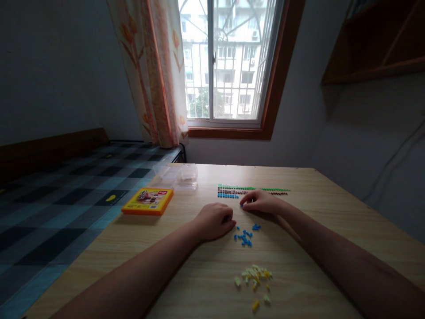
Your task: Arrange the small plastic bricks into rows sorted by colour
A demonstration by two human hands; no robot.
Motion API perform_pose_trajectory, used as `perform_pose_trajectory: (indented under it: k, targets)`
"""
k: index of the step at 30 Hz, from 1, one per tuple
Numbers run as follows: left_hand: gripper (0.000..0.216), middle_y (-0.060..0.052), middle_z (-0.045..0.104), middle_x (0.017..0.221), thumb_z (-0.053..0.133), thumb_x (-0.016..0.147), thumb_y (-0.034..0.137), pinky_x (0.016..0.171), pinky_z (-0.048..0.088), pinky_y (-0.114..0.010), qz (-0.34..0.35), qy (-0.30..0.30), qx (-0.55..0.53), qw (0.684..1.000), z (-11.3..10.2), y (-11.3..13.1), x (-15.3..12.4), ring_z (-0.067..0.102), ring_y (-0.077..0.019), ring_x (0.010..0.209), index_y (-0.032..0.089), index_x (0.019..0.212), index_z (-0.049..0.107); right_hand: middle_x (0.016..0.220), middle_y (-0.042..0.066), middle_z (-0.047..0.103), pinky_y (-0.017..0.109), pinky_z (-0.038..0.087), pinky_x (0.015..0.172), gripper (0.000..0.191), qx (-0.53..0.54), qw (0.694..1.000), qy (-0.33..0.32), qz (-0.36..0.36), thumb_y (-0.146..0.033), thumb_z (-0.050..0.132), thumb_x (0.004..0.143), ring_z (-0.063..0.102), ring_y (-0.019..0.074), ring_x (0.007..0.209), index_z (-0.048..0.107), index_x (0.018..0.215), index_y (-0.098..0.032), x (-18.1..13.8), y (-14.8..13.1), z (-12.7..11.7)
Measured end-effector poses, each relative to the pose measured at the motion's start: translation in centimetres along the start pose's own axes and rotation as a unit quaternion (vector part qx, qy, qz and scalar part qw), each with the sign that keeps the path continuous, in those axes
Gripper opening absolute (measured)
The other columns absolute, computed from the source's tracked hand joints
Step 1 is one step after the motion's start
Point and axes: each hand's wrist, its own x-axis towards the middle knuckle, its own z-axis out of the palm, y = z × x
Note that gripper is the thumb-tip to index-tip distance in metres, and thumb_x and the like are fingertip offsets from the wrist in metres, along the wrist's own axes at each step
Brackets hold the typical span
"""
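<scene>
My right hand [262, 201] pinches a small blue building brick [242, 205] at its fingertips, just in front of the rows of tiny bricks. Those rows lie side by side: a green row [232, 187] at the back, a dark brown row [230, 192] in the middle and a shorter blue row [227, 196] nearest me. My left hand [214, 220] rests on the table with its fingers curled closed; whatever they may hold is hidden. Right beside its fingertips is a loose pile of blue bricks [245, 239].
A pile of pale and bright yellow bricks [255, 275] lies closer to me on the wooden table [186, 283]. To the left are an orange-yellow box [148, 201] and clear plastic containers [186, 177]. A bed with a checked cover [66, 208] adjoins the table's left side.
</scene>
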Motion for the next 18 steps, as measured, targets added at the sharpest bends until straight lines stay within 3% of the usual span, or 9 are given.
perform_pose_trajectory:
  k: [8, 15, 18]
  targets:
    - [0.021, 0.000, 0.062, 0.073, 0.057, 0.083, 0.037, 0.061, 0.034, -0.025, -0.002, -0.001, -0.002, 1.000, 0.0, 0.0, 0.0, 0.052, -0.0139, 0.068, 0.020, 0.070, 0.057, 0.074, 0.001, 0.069, 0.023, 0.038, 0.057, 0.025, -0.026, 0.999, 0.018, -0.014, -0.037, 0.069, 0.070, 0.056, 0.0140, 0.065, 0.078, 0.085, -0.019, 0.2, 0.3, 0.3]
    - [0.022, -0.001, 0.063, 0.074, 0.056, 0.083, 0.038, 0.061, 0.033, -0.025, -0.006, -0.012, -0.004, 1.000, -0.1, 0.0, 0.0, 0.053, -0.0145, 0.069, 0.019, 0.071, 0.059, 0.069, -0.001, 0.068, 0.025, 0.040, 0.061, 0.019, -0.113, 0.978, 0.171, -0.032, -0.033, 0.064, 0.076, 0.058, 0.0139, 0.063, 0.077, 0.086, -0.023, 0.3, 0.2, 1.8]
    - [0.022, -0.001, 0.063, 0.074, 0.056, 0.084, 0.038, 0.061, 0.033, -0.025, -0.006, -0.008, -0.002, 1.000, 0.0, 0.0, 0.0, 0.053, -0.0144, 0.068, 0.020, 0.071, 0.059, 0.070, -0.001, 0.069, 0.025, 0.041, 0.063, 0.020, -0.141, 0.966, 0.208, -0.058, -0.031, 0.061, 0.080, 0.058, 0.0136, 0.061, 0.076, 0.091, -0.025, 0.1, 0.1, 2.4]
